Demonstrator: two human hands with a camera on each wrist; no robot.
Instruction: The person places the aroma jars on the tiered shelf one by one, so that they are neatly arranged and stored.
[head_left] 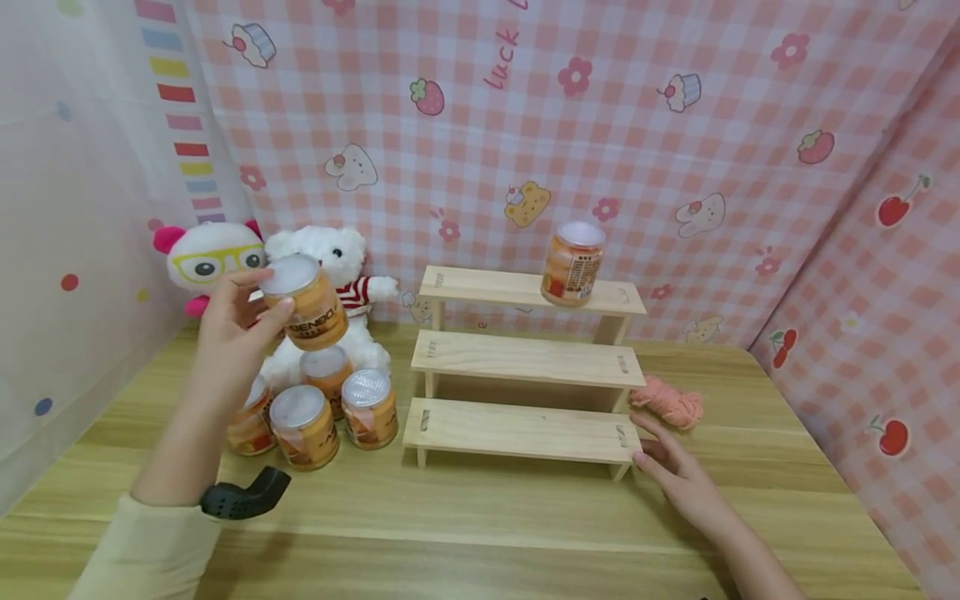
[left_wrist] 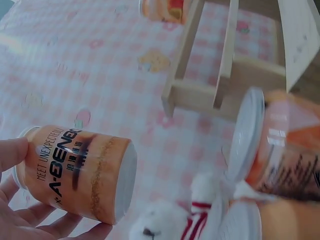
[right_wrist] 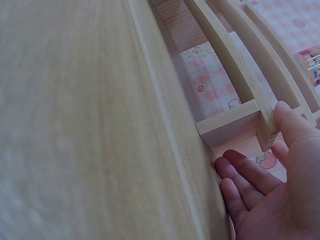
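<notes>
My left hand (head_left: 236, 333) grips an orange can (head_left: 318, 312) with a clear lid, raised above several similar cans (head_left: 306, 429) at the left. In the left wrist view, the fingers (left_wrist: 50, 220) curl round this can (left_wrist: 80, 172), which lies sideways in that view. At the right end of the three-step wooden shelf (head_left: 517, 429), my right hand (head_left: 686, 479) touches the lowest step. The right wrist view shows the thumb of this hand (right_wrist: 280, 190) against the board's end (right_wrist: 267, 125), the other fingers loosely bent. Another can (head_left: 573, 265) stands upright on the top step.
A pink plush toy with yellow glasses (head_left: 213, 254) and a white plush bear (head_left: 337, 250) sit behind the cans. Pink yarn (head_left: 671, 403) lies right of the shelf on the wooden table (head_left: 450, 533). A checkered cloth (head_left: 480, 150) hangs at the back.
</notes>
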